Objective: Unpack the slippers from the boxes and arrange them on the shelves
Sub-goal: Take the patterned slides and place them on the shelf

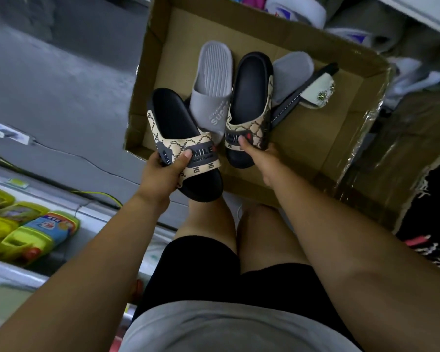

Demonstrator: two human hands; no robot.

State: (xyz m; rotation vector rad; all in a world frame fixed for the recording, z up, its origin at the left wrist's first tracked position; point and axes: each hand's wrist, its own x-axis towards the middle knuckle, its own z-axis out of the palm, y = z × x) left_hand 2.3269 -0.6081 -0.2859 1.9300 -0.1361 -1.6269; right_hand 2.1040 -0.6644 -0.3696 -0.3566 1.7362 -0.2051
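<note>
- Head view, nearest first: grey shirt (214, 326) and black shorts (201, 275) at the bottom of frame, with both bare forearms reaching forward and down.
- Left hand (160, 171) gripped one beige-patterned SMILE slide (181, 138) by its strap, thumb on top of the band and fingers curled under it. The slide was held over the near-left corner of the cardboard box (315, 153), toe toward the person.
- Right hand (262, 156) held the matching slide (249, 97) at the strap too, thumb pressed on the band and fingers wrapped round the outer edge. It was inside the box, touching the grey SUPER slipper (211, 97). Couldn't tell if its sole was off the cardboard.
- Also in the box: a second grey slipper (290, 77) and a dark sandal with a jewelled white strap (318, 92), both just beside the right-hand slide.
- Handling call: thick moulded soles, probably light, slightly springy, not fragile. The smooth footbed looked slippery, so the strap was the sane grab point.
- Pose: arms nearly straight, wrists angled down toward the box.
- Shelf (92, 212) at left carried yellow-green kids' slippers (23, 232), well apart from the box.
</note>
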